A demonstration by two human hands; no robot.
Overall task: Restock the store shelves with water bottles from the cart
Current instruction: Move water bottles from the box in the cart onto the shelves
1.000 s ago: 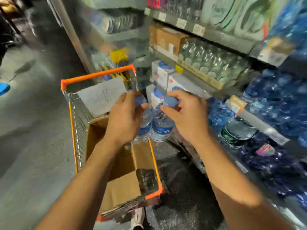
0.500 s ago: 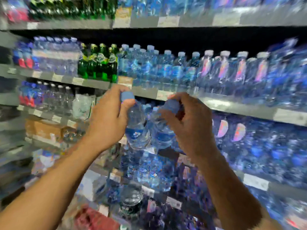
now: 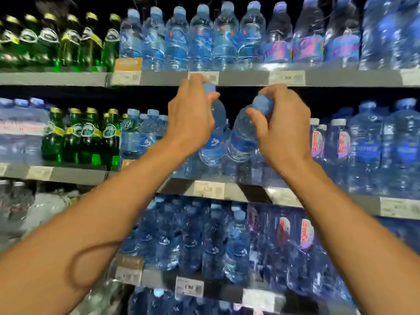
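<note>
My left hand (image 3: 191, 117) grips a clear water bottle (image 3: 216, 137) with a blue cap and blue label by its neck. My right hand (image 3: 281, 130) holds a second, matching water bottle (image 3: 242, 137) by its cap. Both bottles hang side by side, slightly tilted toward each other, in front of the middle shelf (image 3: 209, 189), over a gap in its row of bottles. The cart is out of view.
Shelves fill the view. Green glass bottles (image 3: 79, 135) stand on the left of the middle shelf, large water bottles (image 3: 368, 146) on its right. The upper shelf (image 3: 241, 78) and the lower shelf (image 3: 188, 286) hold several blue water bottles.
The view has swung from the cart up to the shelves. Both hands have carried their bottles up and forward, level with the middle shelf.
</note>
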